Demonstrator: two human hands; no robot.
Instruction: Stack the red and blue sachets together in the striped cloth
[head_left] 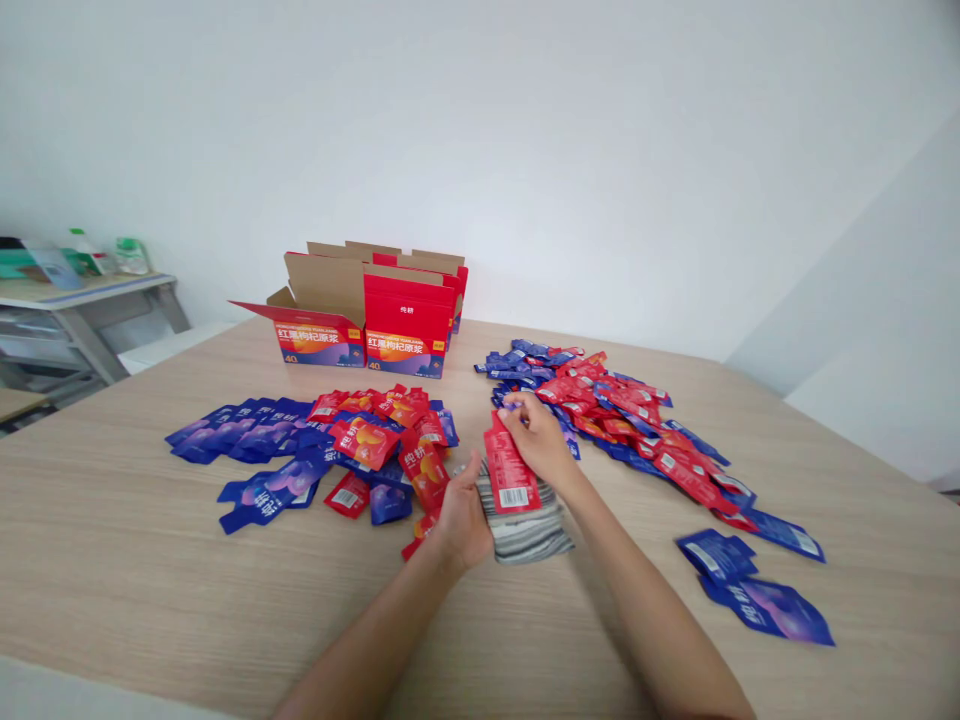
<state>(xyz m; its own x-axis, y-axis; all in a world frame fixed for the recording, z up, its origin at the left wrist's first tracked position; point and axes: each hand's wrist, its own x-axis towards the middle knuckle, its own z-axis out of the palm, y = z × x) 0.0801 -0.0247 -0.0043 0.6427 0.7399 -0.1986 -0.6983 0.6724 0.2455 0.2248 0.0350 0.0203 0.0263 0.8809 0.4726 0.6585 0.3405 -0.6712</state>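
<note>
On the left of the worktop [187, 600], blue pouches [255, 430] lie fanned beside a mixed heap [367, 445]; that part looks partly arranged. Beyond, the boxes [405, 345] stand with flaps up, none closed yet, contents hidden from me. The left hand [463, 520] rests against a grey-striped bundle [531, 540]; whether its hidden fingers grip, I can't tell. Over the bundle, the right hand [540, 440] pinches a red pouch [514, 465] by its top. Farther right, a long jumbled pile [607, 400] looks like plenty left.

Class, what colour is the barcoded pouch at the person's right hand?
The pouch is red with a white barcode patch, seen best in the head view.
</note>
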